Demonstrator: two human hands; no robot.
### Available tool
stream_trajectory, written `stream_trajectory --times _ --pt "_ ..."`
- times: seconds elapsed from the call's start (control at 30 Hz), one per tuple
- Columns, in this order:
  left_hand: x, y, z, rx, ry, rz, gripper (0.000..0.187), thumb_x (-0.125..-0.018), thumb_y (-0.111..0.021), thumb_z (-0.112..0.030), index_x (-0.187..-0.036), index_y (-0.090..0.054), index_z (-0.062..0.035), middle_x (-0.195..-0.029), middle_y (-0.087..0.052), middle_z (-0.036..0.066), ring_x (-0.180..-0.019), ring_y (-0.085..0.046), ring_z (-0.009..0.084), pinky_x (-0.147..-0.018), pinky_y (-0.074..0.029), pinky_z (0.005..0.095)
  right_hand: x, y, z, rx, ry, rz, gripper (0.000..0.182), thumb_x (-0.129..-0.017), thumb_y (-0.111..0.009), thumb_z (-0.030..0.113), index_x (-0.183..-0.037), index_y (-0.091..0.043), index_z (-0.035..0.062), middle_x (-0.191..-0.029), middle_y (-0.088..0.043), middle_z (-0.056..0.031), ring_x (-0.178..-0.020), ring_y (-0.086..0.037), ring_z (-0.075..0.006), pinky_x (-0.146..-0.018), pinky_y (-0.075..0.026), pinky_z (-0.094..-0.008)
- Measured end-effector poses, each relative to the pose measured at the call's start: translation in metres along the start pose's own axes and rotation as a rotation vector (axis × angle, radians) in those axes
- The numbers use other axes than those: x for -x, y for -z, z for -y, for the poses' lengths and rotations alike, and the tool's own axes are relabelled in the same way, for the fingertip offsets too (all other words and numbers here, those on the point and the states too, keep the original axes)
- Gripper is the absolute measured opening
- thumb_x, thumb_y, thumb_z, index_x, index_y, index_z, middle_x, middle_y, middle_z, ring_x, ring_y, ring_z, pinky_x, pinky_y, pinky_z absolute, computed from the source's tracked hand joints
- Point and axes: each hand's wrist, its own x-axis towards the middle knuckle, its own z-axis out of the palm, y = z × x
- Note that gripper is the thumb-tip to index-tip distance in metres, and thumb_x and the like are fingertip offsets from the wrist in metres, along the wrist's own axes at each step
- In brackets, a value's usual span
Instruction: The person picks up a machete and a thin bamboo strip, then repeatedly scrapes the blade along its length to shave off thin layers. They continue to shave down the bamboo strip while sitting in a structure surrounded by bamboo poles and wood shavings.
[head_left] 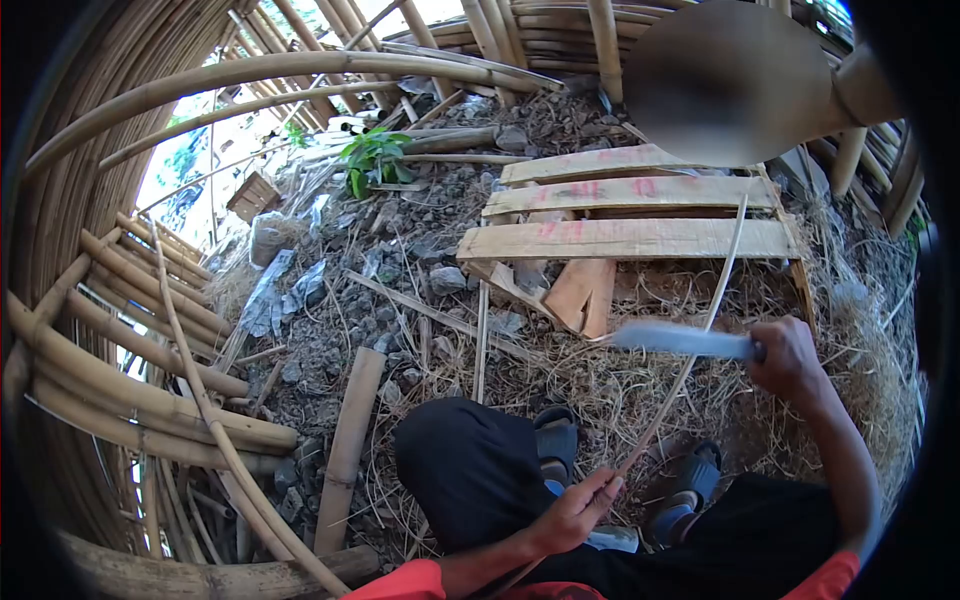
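Note:
My left hand [575,515] is closed round the lower part of a long, thin bamboo strip [728,262], which slants up and away to the right. In my right hand [790,360] is the dark handle of a knife, gripped by wrapped fingers. The knife's broad blade [680,340], smeared by motion, points left and crosses the strip in this view. The strip's far end overlaps a low slatted wooden bench [625,240] with pinkish-red marks. Below my left hand, the strip's near end passes towards my lap.
Straw and dry shavings [640,390] cover the ground around my sandals. A flat bamboo piece [350,450] lies left of my knee. Stacked bamboo poles [150,400] line the left side, with a long bent strip [205,400] before them. A green plant [375,160] grows among rubble.

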Motion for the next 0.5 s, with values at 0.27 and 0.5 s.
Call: stream_trajectory --times 0.27,0.5 --pt "-0.002 0.001 0.001 0.085 0.034 0.031 0.023 -0.104 -0.041 -0.027 -0.108 -0.05 -0.0067 -0.066 -0.035 -0.008 -0.054 -0.031 0.0008 -0.048 -0.027 0.0187 0.006 0.007 0.006 -0.024 0.008 0.019 0.012 -0.068 -0.067 0.012 -0.059 -0.061 0.0063 -0.055 -0.059 -0.0151 -0.056 -0.062 -0.0358 -0.057 -0.051 -0.0437" --pt "-0.003 -0.002 -0.011 0.281 0.111 0.054 0.02 -0.104 -0.041 -0.027 -0.105 -0.048 -0.0074 -0.063 -0.035 -0.008 -0.05 -0.031 0.001 -0.045 -0.026 0.0187 0.004 -0.006 -0.008 -0.019 0.026 0.02 0.011 -0.064 -0.068 0.015 -0.062 -0.062 0.0064 -0.055 -0.059 -0.0142 -0.055 -0.061 -0.0356 -0.058 -0.05 -0.0447"
